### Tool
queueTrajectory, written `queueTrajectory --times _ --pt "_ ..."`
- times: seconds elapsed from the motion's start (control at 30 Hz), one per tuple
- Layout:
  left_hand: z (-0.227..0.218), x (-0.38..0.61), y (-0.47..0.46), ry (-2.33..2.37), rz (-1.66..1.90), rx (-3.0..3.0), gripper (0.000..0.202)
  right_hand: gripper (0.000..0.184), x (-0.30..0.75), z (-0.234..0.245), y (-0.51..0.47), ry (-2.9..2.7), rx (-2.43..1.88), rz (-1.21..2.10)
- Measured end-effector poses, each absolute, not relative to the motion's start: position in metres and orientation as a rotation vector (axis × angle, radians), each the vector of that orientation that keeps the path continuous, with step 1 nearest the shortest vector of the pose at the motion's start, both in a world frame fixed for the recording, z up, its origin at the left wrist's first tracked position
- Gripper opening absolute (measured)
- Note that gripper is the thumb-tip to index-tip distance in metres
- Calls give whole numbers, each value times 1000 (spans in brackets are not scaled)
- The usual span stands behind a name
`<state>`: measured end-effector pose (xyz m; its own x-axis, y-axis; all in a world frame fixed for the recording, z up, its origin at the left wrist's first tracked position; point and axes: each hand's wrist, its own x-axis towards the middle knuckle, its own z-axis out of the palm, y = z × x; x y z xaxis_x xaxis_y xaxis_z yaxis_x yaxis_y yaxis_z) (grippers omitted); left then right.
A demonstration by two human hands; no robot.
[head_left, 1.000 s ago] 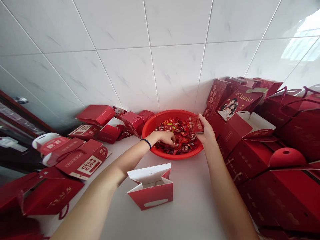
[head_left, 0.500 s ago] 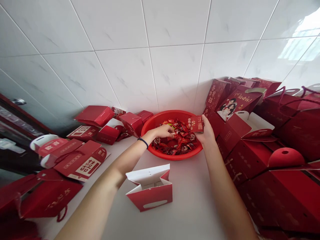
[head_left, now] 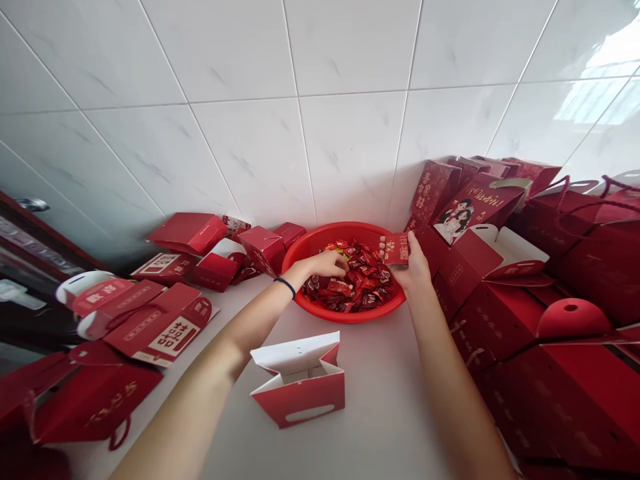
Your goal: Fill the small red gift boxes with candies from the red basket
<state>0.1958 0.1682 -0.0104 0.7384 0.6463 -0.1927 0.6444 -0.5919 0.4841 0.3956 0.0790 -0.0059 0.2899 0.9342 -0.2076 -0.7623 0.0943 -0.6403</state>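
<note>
Head view, candies: wrapped candies (head_left: 357, 290) heaped in the red basin (head_left: 305, 250), far centre of the worktop (head_left: 385, 400), against the tiled wall (head_left: 350, 133).
Left hand (head_left: 327, 263): fingers curled onto the heap's left side; cannot tell whether it grips one.
Right hand (head_left: 414, 270): at the basin's right rim, pinching a small red packet (head_left: 397, 249).
Open gift box (head_left: 300, 383): near, between the forearms, mouth up.
Room: red boxes (head_left: 500, 300) crowd the right, more on the left; only worktop lies between basin and gift box.

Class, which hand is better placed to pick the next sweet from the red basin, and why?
Left: the left hand rests on the sweets, while the right hand is occupied holding a red packet.
</note>
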Motion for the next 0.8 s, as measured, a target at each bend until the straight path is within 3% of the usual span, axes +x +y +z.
queueTrajectory --times 0.33,0.8 --pt "-9 221 198 1070 262 2631 37 41 400 -8 81 -178 -673 1182" --pt "-28 267 221 852 63 2895 52 31 399 -9 82 -195 -653 1197"
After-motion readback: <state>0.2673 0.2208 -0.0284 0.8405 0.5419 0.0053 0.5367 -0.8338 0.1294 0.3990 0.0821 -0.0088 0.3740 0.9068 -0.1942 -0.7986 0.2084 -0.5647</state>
